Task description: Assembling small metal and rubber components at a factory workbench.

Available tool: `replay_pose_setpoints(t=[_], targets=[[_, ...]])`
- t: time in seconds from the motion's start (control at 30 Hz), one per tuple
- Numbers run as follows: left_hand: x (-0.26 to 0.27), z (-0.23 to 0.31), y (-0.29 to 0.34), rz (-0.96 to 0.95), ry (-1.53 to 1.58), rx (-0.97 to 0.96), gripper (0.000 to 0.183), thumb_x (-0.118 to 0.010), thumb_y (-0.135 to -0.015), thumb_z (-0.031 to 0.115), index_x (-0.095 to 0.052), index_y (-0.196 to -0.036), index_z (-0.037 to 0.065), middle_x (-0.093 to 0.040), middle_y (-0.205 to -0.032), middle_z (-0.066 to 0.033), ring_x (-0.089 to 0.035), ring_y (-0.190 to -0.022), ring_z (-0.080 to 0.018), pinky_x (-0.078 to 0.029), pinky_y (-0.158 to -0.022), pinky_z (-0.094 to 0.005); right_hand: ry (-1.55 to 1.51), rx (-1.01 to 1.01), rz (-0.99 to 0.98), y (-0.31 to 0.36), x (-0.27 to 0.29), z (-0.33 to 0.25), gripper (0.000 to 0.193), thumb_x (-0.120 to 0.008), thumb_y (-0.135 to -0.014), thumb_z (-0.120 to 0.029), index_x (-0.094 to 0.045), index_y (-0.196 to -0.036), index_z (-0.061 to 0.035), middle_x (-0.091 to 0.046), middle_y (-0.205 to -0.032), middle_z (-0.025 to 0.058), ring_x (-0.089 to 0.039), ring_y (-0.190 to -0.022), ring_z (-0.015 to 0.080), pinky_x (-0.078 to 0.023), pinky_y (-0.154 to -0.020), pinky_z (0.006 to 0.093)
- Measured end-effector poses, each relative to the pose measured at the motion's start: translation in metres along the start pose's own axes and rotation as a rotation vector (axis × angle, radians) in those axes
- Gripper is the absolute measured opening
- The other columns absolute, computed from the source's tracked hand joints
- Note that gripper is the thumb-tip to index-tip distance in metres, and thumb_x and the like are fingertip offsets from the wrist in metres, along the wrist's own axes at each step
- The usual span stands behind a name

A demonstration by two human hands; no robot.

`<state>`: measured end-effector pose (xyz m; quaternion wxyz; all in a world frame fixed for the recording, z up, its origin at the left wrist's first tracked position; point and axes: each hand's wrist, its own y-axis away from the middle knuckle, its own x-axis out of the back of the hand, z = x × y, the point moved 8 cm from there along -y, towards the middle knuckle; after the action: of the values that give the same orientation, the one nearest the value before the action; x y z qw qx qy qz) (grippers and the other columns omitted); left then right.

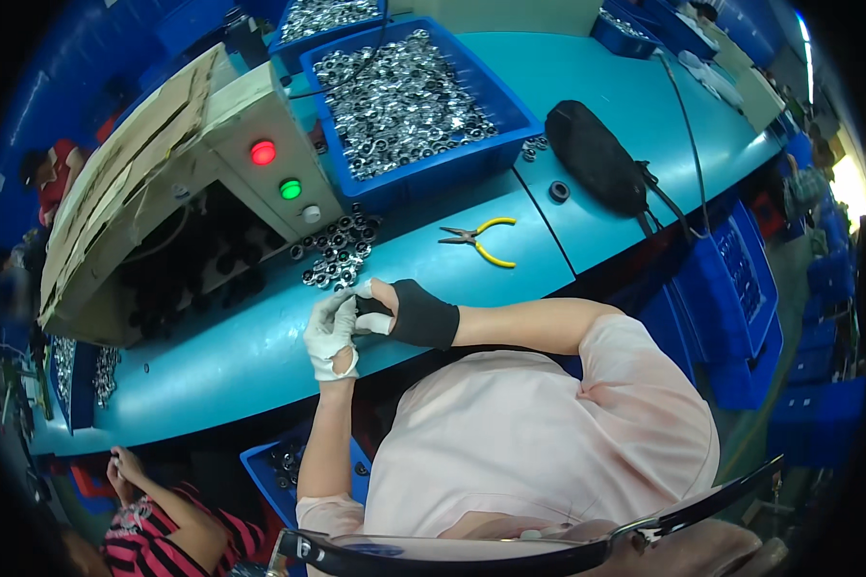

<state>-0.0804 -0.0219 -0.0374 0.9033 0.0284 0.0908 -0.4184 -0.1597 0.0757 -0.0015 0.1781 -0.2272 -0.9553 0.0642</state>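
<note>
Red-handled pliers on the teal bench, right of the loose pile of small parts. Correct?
Not quite: the pliers have yellow handles, not red, per the head view. They do lie on the teal bench, right of the loose pile of small parts.

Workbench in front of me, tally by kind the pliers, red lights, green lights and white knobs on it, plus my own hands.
Left hand and right hand: 2
Pliers: 1
Red light: 1
Green light: 1
White knob: 1
Total: 6

Both hands (331, 332) meet just beside small shiny parts (341, 252).
</note>
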Motion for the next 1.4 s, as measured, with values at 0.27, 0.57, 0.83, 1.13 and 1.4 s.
replay_pose_setpoints(t=[0.27,0.57,0.83,1.13,1.4], targets=[[0.009,-0.021,0.005,-0.001,0.110,0.179,0.022,-0.059,-0.090,0.010,-0.058,-0.109,-0.001,-0.061,-0.096,-0.0069,-0.058,-0.081,-0.0104,-0.048,-0.070,-0.0210,0.032,0.020,-0.031,0.006,-0.006,0.012,0.046,-0.067,-0.082,-0.021,-0.048,-0.119,-0.0016,-0.062,-0.100,0.0174,-0.063,-0.090,0.0279,-0.048,-0.075,0.0339],[0.019,-0.006,0.023,0.039,0.163,0.255,0.026,-0.059,-0.088,0.009,-0.055,-0.110,-0.005,-0.060,-0.100,-0.0116,-0.060,-0.071,-0.0163,-0.054,-0.054,-0.0277,0.059,-0.006,-0.160,0.013,-0.002,-0.001,0.049,-0.064,-0.085,-0.023,-0.044,-0.125,-0.0008,-0.062,-0.097,0.0177,-0.063,-0.088,0.0290,-0.047,-0.077,0.0344],[0.154,0.037,0.097,0.117,-0.300,0.229,0.023,-0.053,-0.085,0.002,-0.057,-0.106,-0.007,-0.062,-0.081,-0.0137,-0.058,-0.052,-0.0167,-0.050,-0.045,-0.0248,0.065,-0.033,-0.213,0.010,-0.001,0.016,0.039,-0.058,-0.089,-0.020,-0.047,-0.123,-0.0040,-0.063,-0.088,0.0179,-0.062,-0.079,0.0289,-0.048,-0.074,0.0353],[0.173,0.031,0.125,0.429,-0.180,0.168,0.024,-0.057,-0.088,0.010,-0.058,-0.107,-0.004,-0.061,-0.092,-0.0119,-0.058,-0.056,-0.0161,-0.052,-0.048,-0.0258,0.117,0.143,-0.141,0.010,-0.004,0.008,0.038,-0.058,-0.088,-0.017,-0.047,-0.122,-0.0028,-0.062,-0.093,0.0197,-0.061,-0.083,0.0324,-0.047,-0.075,0.0357],[0.037,0.018,0.061,0.106,-0.073,0.204,0.029,-0.058,-0.085,0.003,-0.056,-0.112,-0.007,-0.061,-0.096,-0.0154,-0.062,-0.073,-0.0171,-0.053,-0.056,-0.0244,0.047,0.130,-0.324,0.017,-0.035,-0.014,0.049,-0.058,-0.086,-0.019,-0.042,-0.129,-0.0033,-0.059,-0.102,0.0183,-0.061,-0.091,0.0302,-0.046,-0.082,0.0361]])
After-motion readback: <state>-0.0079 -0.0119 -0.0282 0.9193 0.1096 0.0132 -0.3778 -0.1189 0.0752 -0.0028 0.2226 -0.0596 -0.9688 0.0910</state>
